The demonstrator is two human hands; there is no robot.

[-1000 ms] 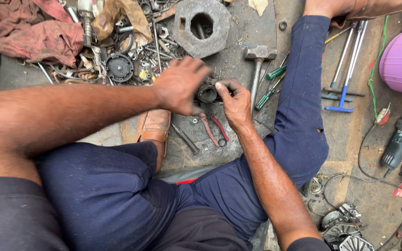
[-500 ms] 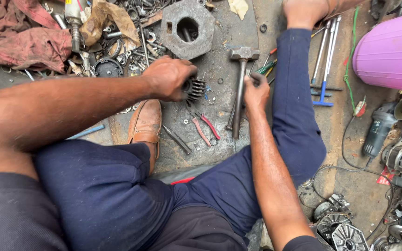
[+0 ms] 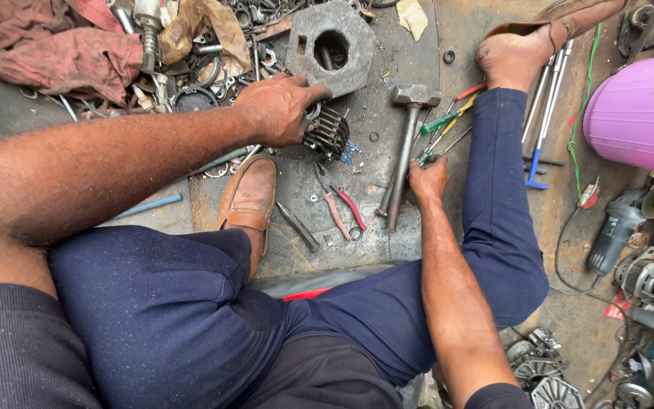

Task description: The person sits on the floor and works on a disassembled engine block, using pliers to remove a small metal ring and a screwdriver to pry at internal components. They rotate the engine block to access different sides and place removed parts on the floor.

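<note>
**Left hand clamps finned part, right hand at the hammer**

The left hand (image 3: 278, 110) reaches forward, arm extended, fingers closed around a dark finned cylinder (image 3: 330, 132) on the floor. The right hand (image 3: 428, 182) rests knuckles-up beside the hammer (image 3: 405, 148) handle; whether it grips anything cannot be told.
</note>
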